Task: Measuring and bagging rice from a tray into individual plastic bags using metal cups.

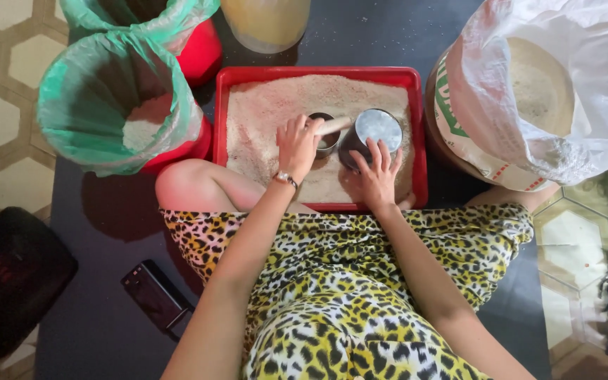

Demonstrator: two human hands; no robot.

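Observation:
A red tray [318, 72] on the floor in front of me holds a bed of pale powder. My left hand [297, 144] grips the light handle of a small metal scoop [328, 137] that rests in the powder. My right hand [376, 172] lies against the near side of a round metal cup [378, 127], fingers spread on it, steadying it where it stands tilted in the tray. A watch is on my left wrist.
A large white sack [529, 91] of powder stands open at the right. Two red buckets lined with green plastic [107, 91] stand at the left. A yellowish container [265, 21] is behind the tray. A phone [155, 292] and a black object [8, 278] lie on the floor.

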